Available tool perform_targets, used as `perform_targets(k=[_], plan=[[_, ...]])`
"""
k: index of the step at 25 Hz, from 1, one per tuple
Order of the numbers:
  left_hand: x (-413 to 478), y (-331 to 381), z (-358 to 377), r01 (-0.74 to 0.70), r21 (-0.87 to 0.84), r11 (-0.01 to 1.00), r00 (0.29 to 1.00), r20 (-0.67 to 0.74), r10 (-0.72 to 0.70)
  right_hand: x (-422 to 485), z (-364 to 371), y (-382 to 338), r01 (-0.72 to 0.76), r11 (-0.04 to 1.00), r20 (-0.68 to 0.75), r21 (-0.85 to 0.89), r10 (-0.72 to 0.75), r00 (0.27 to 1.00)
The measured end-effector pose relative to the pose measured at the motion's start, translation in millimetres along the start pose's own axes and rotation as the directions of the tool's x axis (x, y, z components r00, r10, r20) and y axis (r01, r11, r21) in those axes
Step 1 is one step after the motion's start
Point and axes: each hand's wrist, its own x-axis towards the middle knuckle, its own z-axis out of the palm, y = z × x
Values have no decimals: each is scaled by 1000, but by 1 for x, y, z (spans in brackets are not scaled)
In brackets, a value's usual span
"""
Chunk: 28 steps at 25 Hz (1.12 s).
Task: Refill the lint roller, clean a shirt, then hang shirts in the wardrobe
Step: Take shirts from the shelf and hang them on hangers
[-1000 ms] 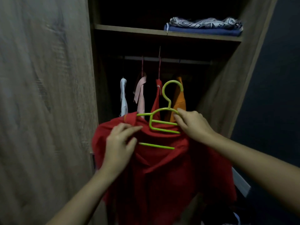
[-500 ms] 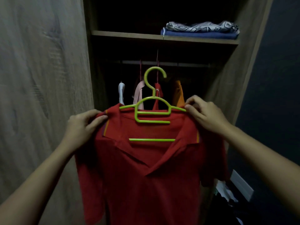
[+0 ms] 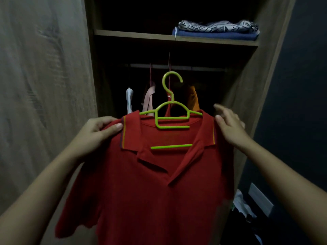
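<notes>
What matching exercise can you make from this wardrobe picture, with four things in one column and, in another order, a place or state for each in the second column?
Column one
1. green hanger
2. red shirt
3. folded clothes
4. left hand

Column two
A. lying on the upper shelf
B. gripping one shoulder of the red shirt
C. hook pointing up, not yet on the rail
D. draped on the green hanger, collar open

Right pairs: 1-C, 2-D, 3-A, 4-B
</notes>
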Motion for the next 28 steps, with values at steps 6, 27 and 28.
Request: perform_targets(k=[6,27,28], plan=[[8,24,112,-8,488,873,994,-90,60,-9,49,-59,-326,877,334,354,206,920],[293,9,224,240,134,962,969,21,-244,141,19,62,-357,886,66,297,354,933],[303,2,230,265,89,960,963,32,-269,150,21,64,-336,903,57,266,334,941]])
